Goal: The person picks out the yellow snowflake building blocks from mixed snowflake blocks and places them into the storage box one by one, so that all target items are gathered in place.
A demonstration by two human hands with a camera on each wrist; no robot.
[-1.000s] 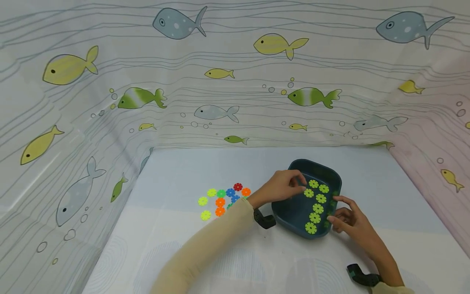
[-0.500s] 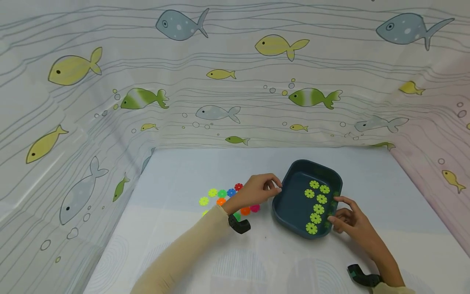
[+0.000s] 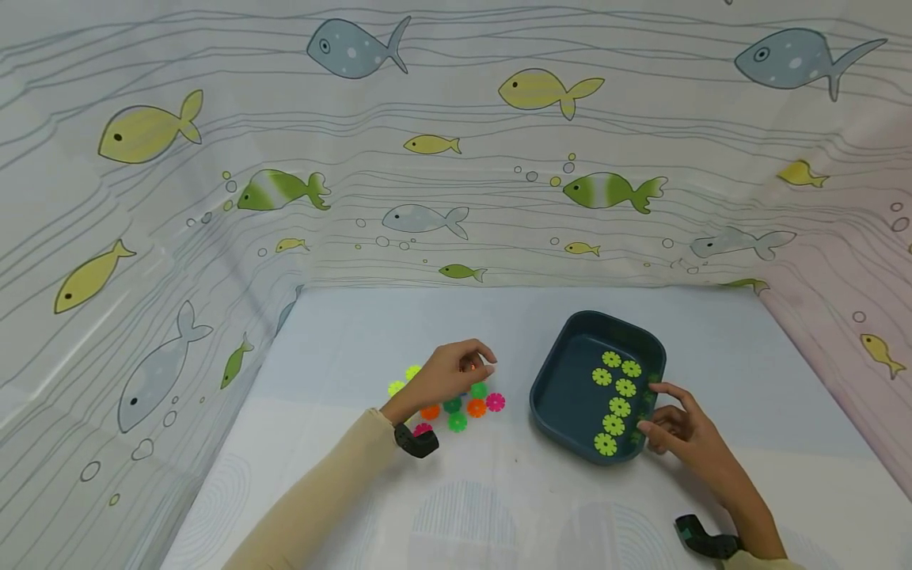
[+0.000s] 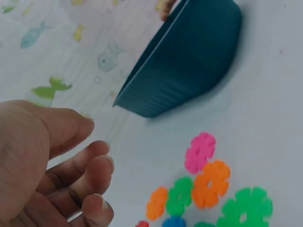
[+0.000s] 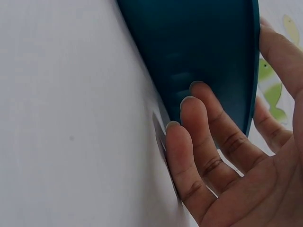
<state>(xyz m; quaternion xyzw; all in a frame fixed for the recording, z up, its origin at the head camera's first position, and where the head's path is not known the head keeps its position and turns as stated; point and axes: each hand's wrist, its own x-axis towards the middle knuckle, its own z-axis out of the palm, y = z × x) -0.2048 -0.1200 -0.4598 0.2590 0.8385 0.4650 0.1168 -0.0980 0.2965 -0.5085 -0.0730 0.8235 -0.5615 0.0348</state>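
A dark blue plastic tray [image 3: 563, 400] stands on the table at the right, with several yellow-green snowflake discs [image 3: 619, 407] lying in its right half. My right hand [image 3: 684, 431] holds the tray's right side, thumb and a finger at the rim, the other fingertips [image 5: 193, 111] against the outer wall. Over the loose discs left of the tray hovers my left hand [image 3: 445, 376], fingers loosely curled and nothing between them. Below and beside it lie a pink disc [image 4: 200, 152], an orange disc [image 4: 210, 184] and a green disc [image 4: 246, 210]. The hand hides part of this group.
A white cloth [image 3: 513, 507] covers the table. Behind and at both sides rise sheets printed with fish [image 3: 602, 190]. Black wrist-camera mounts sit on the left wrist [image 3: 416, 442] and the right wrist [image 3: 705, 538].
My left hand has moved left out of the tray, past its rim, to above the loose discs. The right hand has stayed at the tray, and the tray discs have not moved.
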